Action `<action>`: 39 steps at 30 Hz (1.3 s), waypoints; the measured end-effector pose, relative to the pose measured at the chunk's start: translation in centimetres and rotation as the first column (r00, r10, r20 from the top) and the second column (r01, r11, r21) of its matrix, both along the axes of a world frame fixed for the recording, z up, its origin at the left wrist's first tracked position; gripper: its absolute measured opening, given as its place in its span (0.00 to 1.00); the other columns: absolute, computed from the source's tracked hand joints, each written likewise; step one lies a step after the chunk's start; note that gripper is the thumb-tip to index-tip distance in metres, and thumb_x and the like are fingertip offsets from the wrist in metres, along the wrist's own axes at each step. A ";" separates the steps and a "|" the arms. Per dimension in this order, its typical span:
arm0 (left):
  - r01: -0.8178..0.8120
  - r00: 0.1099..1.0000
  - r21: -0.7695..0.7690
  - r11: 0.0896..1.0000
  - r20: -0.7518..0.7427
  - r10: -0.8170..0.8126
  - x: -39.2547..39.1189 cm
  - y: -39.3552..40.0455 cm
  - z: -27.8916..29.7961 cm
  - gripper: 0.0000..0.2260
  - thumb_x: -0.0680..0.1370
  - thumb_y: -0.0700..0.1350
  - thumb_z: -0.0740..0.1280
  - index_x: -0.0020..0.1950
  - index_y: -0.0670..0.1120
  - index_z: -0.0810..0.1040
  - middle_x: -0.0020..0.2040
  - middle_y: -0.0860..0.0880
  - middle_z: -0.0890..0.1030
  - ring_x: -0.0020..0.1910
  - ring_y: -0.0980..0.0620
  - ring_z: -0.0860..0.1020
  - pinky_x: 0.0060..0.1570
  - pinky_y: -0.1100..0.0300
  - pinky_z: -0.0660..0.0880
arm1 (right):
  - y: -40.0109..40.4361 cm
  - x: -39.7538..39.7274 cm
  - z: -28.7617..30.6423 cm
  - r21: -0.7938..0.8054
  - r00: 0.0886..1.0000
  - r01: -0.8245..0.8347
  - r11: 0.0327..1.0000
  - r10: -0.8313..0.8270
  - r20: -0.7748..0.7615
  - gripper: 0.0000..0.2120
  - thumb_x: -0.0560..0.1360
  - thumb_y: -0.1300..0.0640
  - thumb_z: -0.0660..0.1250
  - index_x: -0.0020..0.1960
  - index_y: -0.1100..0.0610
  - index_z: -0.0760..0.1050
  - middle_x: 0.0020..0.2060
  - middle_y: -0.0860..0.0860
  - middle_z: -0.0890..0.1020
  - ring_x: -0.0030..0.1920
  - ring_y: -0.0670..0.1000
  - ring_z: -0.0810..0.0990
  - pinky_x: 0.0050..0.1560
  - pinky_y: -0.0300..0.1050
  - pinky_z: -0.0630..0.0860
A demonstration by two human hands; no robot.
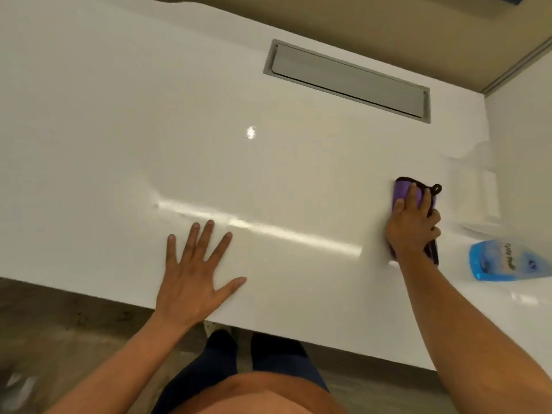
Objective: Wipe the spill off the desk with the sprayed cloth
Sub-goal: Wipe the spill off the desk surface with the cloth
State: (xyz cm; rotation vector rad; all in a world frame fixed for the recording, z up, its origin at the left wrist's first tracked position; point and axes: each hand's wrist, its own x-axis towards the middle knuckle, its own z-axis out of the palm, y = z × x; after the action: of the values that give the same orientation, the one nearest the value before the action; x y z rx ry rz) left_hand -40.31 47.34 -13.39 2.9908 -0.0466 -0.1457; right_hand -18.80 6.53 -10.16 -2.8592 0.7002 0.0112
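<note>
Two bare hands, one cloth and one bottle sit on the glossy white tabletop (119,130). The left hand (194,270) lies flat near the front edge, fingers spread wide, its grip holding nothing. A grey rectangular metal flap (346,80) is set flush near the back edge. Toward the right edge, the right hand (413,225) presses down on the purple cloth (401,189), which has dark trim and a loop, fingers draped over it. No spill can be made out. A blue plastic bottle (501,259) lies just beside, near the front right corner.
</note>
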 end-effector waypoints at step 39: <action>-0.187 0.909 -0.173 0.967 0.342 0.237 -1.1 -0.3 0.3 0.42 0.82 0.70 0.62 0.89 0.53 0.51 0.89 0.38 0.54 0.88 0.36 0.52 0.83 0.26 0.47 | 35.0 1.5 0.7 0.056 -0.350 -0.937 -0.346 0.927 -0.132 0.24 0.86 0.41 0.49 0.81 0.39 0.60 0.83 0.44 0.60 0.80 0.59 0.61 0.72 0.62 0.64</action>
State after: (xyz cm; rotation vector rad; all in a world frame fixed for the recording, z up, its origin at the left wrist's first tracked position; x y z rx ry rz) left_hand -41.46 47.00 -13.13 2.8178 0.2213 0.4154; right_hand -17.31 41.54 -9.42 -2.3449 -2.0438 0.4177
